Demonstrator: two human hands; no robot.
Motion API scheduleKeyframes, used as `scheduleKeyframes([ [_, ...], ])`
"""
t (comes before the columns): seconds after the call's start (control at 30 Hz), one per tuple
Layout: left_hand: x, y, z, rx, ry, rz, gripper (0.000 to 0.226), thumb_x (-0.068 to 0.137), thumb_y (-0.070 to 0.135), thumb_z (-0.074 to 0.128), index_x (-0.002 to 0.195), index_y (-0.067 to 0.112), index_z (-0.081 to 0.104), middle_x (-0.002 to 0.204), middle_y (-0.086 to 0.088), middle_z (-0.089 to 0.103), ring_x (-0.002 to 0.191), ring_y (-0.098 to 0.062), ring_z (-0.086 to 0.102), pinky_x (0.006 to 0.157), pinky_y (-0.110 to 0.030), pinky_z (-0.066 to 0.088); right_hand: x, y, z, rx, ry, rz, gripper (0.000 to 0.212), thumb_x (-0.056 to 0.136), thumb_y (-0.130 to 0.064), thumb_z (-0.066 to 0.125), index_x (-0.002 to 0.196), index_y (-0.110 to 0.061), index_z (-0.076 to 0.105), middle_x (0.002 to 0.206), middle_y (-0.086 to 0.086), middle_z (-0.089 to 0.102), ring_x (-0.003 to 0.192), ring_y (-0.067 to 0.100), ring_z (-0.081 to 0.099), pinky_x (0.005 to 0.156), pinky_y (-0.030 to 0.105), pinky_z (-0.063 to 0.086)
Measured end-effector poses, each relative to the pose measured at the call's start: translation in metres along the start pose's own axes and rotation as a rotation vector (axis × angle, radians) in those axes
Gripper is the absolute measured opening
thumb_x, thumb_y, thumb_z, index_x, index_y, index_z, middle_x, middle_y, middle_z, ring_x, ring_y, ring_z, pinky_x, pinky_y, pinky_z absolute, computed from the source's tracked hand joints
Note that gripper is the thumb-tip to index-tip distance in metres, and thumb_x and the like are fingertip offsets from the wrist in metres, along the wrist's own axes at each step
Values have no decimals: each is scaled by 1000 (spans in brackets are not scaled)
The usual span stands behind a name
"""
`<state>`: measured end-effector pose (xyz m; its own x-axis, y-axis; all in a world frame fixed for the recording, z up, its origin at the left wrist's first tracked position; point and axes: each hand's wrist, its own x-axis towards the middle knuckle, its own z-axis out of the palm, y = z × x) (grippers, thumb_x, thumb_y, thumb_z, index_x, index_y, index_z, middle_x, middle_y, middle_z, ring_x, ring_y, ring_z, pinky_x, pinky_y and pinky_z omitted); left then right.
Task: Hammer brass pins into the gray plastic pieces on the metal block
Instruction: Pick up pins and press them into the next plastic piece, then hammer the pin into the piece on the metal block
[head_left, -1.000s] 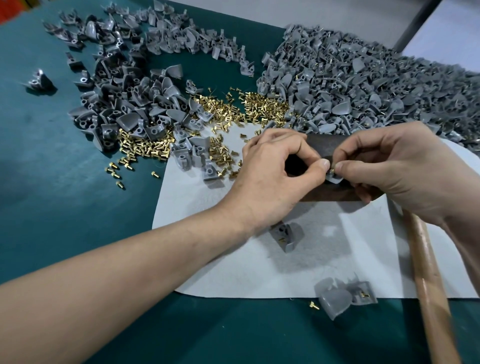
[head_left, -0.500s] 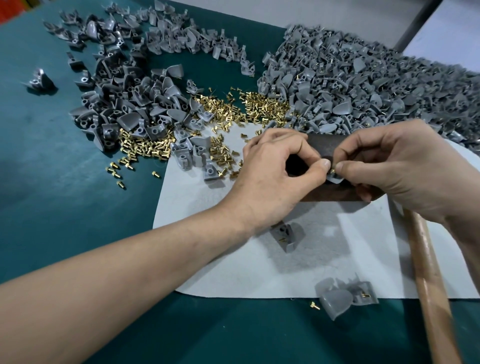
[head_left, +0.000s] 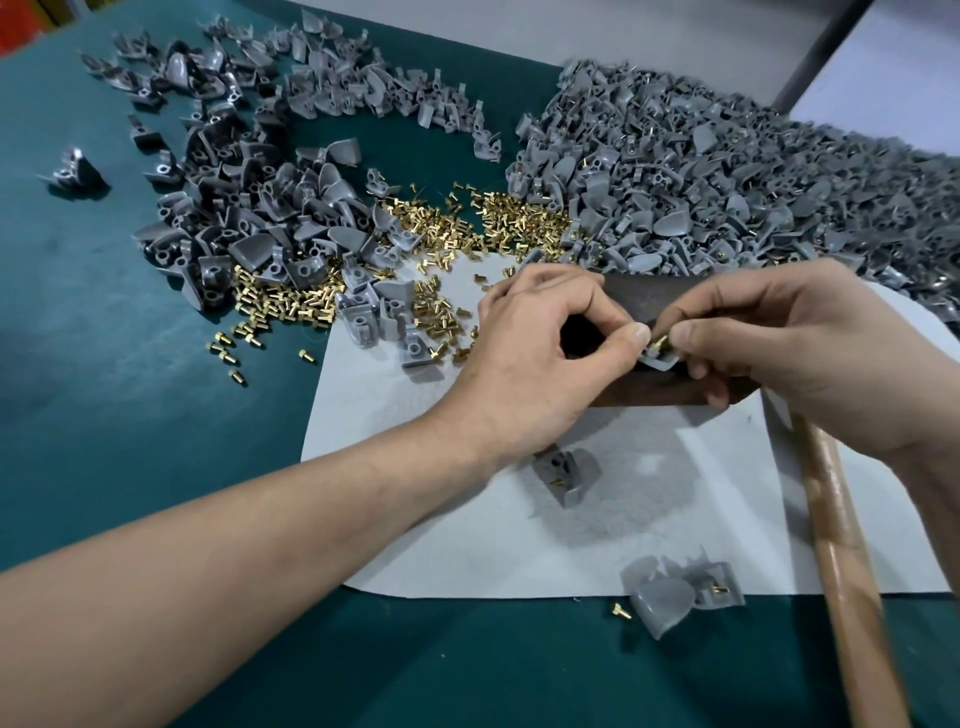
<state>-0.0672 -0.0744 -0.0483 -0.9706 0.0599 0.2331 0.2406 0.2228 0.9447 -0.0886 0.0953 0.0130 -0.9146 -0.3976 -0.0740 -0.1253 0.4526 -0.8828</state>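
I see both hands meet over the dark metal block (head_left: 644, 299). Left hand (head_left: 540, 358) steadies a gray plastic piece (head_left: 658, 360) on it; right hand (head_left: 779, 343) pinches a brass pin (head_left: 658, 343) at the piece. Wooden hammer handle (head_left: 847, 561) lies across the white mat (head_left: 519, 530). Loose pins (head_left: 467, 228) lie between gray piles.

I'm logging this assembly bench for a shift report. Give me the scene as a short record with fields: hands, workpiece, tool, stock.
left hand: left hand, thumb and forefinger pinching the gray plastic piece
right hand: right hand, fingers setting a brass pin at the piece
support: dark metal block on a white sheet
tool: wooden hammer handle lies under the right wrist, not gripped
stock: loose pins between two gray heaps; large heap far right
table: teal mat
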Motion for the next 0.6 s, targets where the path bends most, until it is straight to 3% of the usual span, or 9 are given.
scheduleKeyframes([
  [0.1, 0, 0, 0, 9, -2, 19, 24, 84, 19, 73, 70, 34, 59, 91, 18, 61, 113, 2, 47, 108, -47, 29, -1, 4, -2, 42, 29, -7, 11, 78, -12, 64, 78, -11, 75, 58, 6, 61, 48, 18, 54, 45, 20, 47],
  [0.2, 0, 0, 0, -6, -1, 8, 20, 84, 20, 72, 71, 32, 62, 93, 17, 61, 113, 5, 46, 109, -46, 28, -4, 10, -5, 101, 105, -22, 19, 85, -2, 59, 78, -9, 76, 65, 9, 63, 55, 15, 55, 43, 19, 44],
  [0.3, -1, -1, -1, -30, -5, -5, 16, 84, 21, 72, 73, 29, 64, 96, 16, 62, 113, 6, 45, 110, -45, 28, -15, 17, -20, 65, 271, 6, 13, 82, -12, 62, 79, -15, 75, 60, 5, 63, 46, 14, 53, 37, 16, 37],
  [0.37, -1, -1, -1, -31, -8, -1, 13, 85, 20, 71, 74, 26, 66, 95, 16, 63, 113, 4, 46, 109, -46, 29, -29, 27, -33, -114, 389, 144, 13, 75, -33, 65, 78, -21, 70, 52, 4, 61, 38, 15, 52, 38, 16, 37],
  [0.47, -2, -3, -1, -3, 6, 29, 8, 87, 21, 69, 79, 21, 67, 92, 15, 63, 109, 0, 49, 105, -45, 35, -53, 44, -33, -667, 423, 453, 42, 67, -61, 67, 68, -20, 58, 43, 1, 60, 35, 17, 55, 46, 25, 44],
  [0.53, -2, -4, 0, 27, 19, 61, 4, 88, 20, 67, 85, 18, 68, 91, 16, 63, 103, -3, 51, 98, -44, 40, -65, 50, -21, -804, 435, 521, 42, 61, -60, 70, 66, -20, 56, 47, 0, 61, 46, 22, 59, 50, 28, 42],
  [0.6, -2, -5, 0, 46, 23, 67, 2, 88, 20, 67, 86, 20, 68, 93, 18, 62, 102, -1, 51, 97, -43, 42, -69, 48, -15, -773, 460, 560, 29, 66, -43, 76, 67, -19, 59, 57, 3, 63, 57, 26, 60, 53, 31, 42],
])
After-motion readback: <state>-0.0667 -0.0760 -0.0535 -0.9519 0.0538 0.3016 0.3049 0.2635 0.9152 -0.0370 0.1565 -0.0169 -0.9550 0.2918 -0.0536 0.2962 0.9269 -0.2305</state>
